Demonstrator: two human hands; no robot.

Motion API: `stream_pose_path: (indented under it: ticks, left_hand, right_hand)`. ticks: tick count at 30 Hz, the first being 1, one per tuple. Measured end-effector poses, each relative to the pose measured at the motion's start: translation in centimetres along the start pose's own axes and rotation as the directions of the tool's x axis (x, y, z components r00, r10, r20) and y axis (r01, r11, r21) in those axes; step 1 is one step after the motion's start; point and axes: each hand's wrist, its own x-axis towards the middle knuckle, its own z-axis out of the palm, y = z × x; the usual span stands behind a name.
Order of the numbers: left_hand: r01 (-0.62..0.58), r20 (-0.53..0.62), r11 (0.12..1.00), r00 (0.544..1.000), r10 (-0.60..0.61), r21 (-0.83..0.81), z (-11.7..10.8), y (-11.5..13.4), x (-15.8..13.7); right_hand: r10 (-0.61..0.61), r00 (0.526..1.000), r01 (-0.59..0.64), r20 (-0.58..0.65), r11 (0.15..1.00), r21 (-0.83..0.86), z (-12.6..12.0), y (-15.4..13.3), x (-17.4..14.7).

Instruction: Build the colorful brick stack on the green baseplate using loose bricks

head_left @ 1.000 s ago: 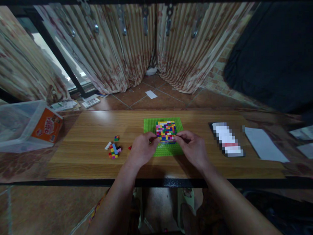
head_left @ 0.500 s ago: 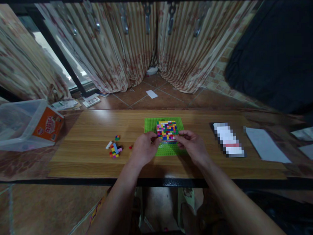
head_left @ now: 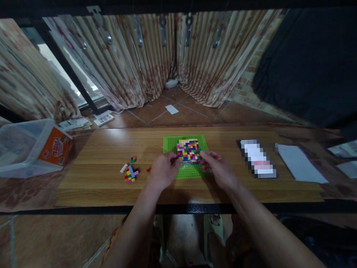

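A long wooden table [head_left: 109, 152] fills the middle of the view, with striped curtains [head_left: 129, 61] hanging behind it. At its far left end a clear plastic tub [head_left: 18, 149] bearing an orange label lies tipped on its side. Near the right end lie a white sheet of paper [head_left: 301, 168] and a blurred flat object [head_left: 257, 158]. At the table's centre sits a green baseplate [head_left: 170, 144], and on it a multicoloured brick block [head_left: 189, 150] (a dense patchwork of small studs). The left hand [head_left: 164, 171] pinches the block's near left corner with fingertips together; the right hand [head_left: 217, 168] pinches its near right edge likewise. Left of the hands lies a small cluster of loose bricks [head_left: 130, 173].
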Motion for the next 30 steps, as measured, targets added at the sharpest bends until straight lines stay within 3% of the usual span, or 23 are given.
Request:
stream_pose_path:
  ticks: [7, 12, 18, 30]
  left_hand:
    - [0.037, 0.004, 0.998, 0.999, -0.038, 0.054, -0.7, 0.6, 0.0]
    - [0.082, 0.003, 0.992, 0.997, -0.083, 0.094, -0.4, 0.8, 0.0]
    - [0.156, 0.003, 0.979, 0.987, -0.158, 0.133, 0.5, 1.4, -0.1]
    - [0.186, -0.010, 0.978, 0.983, -0.186, 0.094, 0.8, 1.2, -0.4]
  right_hand:
    - [-0.102, 0.987, 0.078, -0.127, 0.980, -0.182, 0.2, -0.4, 0.6]
    - [-0.126, 0.988, 0.091, -0.084, 0.937, -0.336, 0.7, 0.2, 0.8]
    - [-0.111, 0.989, 0.064, -0.102, 0.923, -0.379, 0.6, 0.9, 0.8]
    - [-0.129, 0.986, 0.050, -0.106, 0.834, -0.549, 0.1, 0.5, 0.5]
